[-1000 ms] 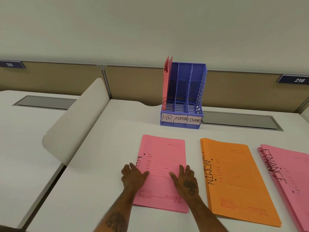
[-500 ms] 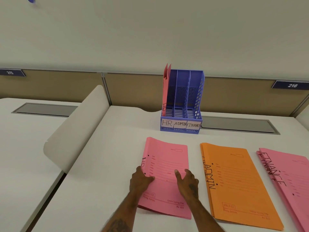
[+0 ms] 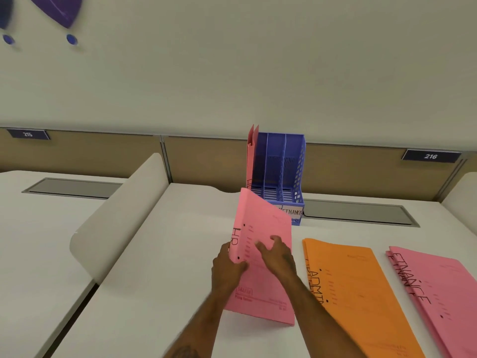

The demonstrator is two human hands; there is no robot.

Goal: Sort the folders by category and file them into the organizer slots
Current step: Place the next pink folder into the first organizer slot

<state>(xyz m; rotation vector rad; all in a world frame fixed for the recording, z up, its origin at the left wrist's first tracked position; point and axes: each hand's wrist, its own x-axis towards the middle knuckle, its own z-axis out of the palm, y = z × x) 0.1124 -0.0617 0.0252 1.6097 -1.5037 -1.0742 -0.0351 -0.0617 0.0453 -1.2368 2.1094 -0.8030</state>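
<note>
A pink folder marked HR (image 3: 260, 228) is tilted up off the desk, its far end raised and its near edge low. My left hand (image 3: 227, 267) grips its spine edge, and my right hand (image 3: 278, 254) holds its front face. Behind it stands the blue three-slot organizer (image 3: 286, 171), with pink folders (image 3: 251, 156) upright in its left slot; only the FINANCE label shows, the other labels are hidden by the raised folder. Orange ADMIN folders (image 3: 356, 293) lie flat to the right, and pink FINANCE folders (image 3: 444, 288) lie further right.
A white curved divider panel (image 3: 113, 223) rises at the left edge of the white desk (image 3: 160, 293). Grey cable trays (image 3: 361, 213) run along the back. Tan partitions carry number plates 215 (image 3: 28, 134) and 216 (image 3: 430, 156).
The pink HR folder lay flat under both hands; both hands have taken hold of it and lifted it up toward the organizer. The view has tilted upward.
</note>
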